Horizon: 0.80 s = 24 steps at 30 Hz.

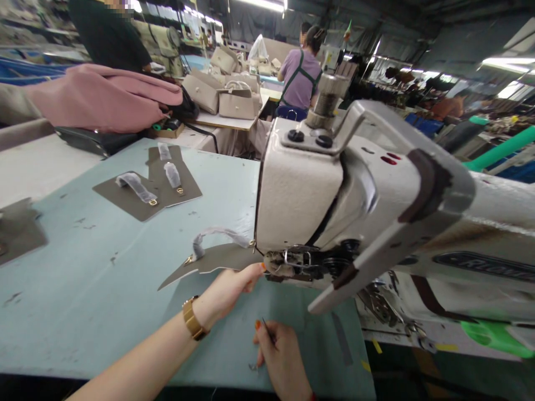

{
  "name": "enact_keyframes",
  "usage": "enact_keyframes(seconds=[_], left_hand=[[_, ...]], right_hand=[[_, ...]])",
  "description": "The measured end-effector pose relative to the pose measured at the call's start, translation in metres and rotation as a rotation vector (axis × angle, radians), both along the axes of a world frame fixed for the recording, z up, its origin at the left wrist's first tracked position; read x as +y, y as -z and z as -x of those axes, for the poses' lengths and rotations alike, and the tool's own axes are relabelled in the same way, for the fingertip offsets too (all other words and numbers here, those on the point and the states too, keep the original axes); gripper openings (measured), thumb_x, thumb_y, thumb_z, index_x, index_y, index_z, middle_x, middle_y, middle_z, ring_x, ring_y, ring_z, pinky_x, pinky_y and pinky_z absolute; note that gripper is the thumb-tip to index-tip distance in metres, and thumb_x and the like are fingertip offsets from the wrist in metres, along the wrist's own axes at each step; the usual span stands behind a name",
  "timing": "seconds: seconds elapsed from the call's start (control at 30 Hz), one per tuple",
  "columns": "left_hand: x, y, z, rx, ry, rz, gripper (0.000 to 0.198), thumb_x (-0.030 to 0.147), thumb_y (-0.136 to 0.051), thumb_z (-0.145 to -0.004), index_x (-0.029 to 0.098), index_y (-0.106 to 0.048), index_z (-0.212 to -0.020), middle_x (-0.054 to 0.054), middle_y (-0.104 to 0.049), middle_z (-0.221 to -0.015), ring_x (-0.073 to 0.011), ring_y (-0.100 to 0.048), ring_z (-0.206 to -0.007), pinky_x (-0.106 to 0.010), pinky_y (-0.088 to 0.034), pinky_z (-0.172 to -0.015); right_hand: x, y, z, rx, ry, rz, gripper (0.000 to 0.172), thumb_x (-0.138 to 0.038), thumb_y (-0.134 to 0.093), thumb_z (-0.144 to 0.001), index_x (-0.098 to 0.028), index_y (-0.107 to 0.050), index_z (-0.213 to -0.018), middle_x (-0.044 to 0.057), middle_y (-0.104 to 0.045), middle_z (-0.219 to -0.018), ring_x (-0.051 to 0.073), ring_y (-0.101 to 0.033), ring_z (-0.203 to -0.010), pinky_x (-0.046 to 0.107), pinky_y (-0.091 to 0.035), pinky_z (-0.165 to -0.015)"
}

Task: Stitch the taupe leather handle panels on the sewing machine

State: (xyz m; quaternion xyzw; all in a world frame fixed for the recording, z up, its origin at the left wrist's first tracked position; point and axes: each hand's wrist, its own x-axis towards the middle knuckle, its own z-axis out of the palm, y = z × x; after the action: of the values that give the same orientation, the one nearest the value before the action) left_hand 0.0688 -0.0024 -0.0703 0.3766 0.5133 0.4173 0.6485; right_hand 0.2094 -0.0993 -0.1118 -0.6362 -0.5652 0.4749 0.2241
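A grey-brown bag panel [223,258] with a plastic-wrapped strap handle [217,233] stands tilted by the sewing machine's [301,189] needle end. My left hand [228,289], a gold watch on its wrist, is closed at the panel's near edge, its orange-nailed fingertip close to the machine head. Lower right, my right hand [280,353] is curled around a thin metal tool [253,367]. One dark end shows above the thumb and a silvery end below the fingers; the palm hides the middle, so its kind is unclear.
More panels with wrapped handles [142,209] lie on the pale blue tabletop [104,301], and another panel [20,234] at its left edge. A grey strip [343,340] lies at right. Beyond are pink material [108,97], beige bags [236,103] and a person in purple [298,78].
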Motion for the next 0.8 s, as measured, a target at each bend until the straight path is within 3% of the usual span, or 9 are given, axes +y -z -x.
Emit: enact_keyframes(seconds=[0.27,0.5,0.67,0.8], left_hand=[[0.003,-0.009,-0.003,-0.164,0.039,0.014,0.043,0.047,-0.067,-0.069,0.017,-0.042,-0.05,0.007,-0.032,-0.051,-0.0063,-0.022,-0.049,-0.022,-0.02,-0.047],[0.001,-0.011,-0.01,-0.248,-0.041,0.002,0.041,0.046,-0.068,-0.068,0.016,-0.046,-0.051,0.007,-0.035,-0.051,-0.0062,-0.025,-0.049,-0.022,-0.021,-0.047],[-0.011,-0.008,-0.023,-0.277,-0.204,0.033,0.042,0.046,-0.069,-0.068,0.017,-0.043,-0.051,0.008,-0.034,-0.051,-0.0068,-0.026,-0.05,-0.022,-0.024,-0.048],[-0.023,-0.009,-0.041,-0.161,-0.369,0.103,0.037,0.05,-0.064,-0.072,0.017,-0.054,-0.058,0.003,-0.047,-0.054,-0.0101,-0.04,-0.055,-0.023,-0.034,-0.054]], right_hand=[[-0.001,-0.008,0.001,-0.007,0.003,-0.026,0.044,-0.039,-0.04,-0.095,-0.015,-0.062,-0.066,-0.001,-0.055,-0.045,0.012,-0.055,-0.045,0.018,-0.036,-0.051],[-0.001,-0.007,-0.001,0.012,-0.002,-0.017,0.044,-0.041,-0.041,-0.095,-0.015,-0.062,-0.066,-0.002,-0.053,-0.046,0.012,-0.054,-0.045,0.018,-0.035,-0.05],[-0.002,-0.006,-0.004,0.031,-0.012,-0.022,0.045,-0.043,-0.041,-0.095,-0.016,-0.063,-0.067,-0.002,-0.053,-0.047,0.012,-0.054,-0.048,0.02,-0.036,-0.054],[-0.001,-0.005,-0.008,0.127,0.063,-0.027,0.048,-0.048,-0.041,-0.094,-0.016,-0.061,-0.065,-0.002,-0.05,-0.047,0.013,-0.051,-0.048,0.022,-0.036,-0.054]])
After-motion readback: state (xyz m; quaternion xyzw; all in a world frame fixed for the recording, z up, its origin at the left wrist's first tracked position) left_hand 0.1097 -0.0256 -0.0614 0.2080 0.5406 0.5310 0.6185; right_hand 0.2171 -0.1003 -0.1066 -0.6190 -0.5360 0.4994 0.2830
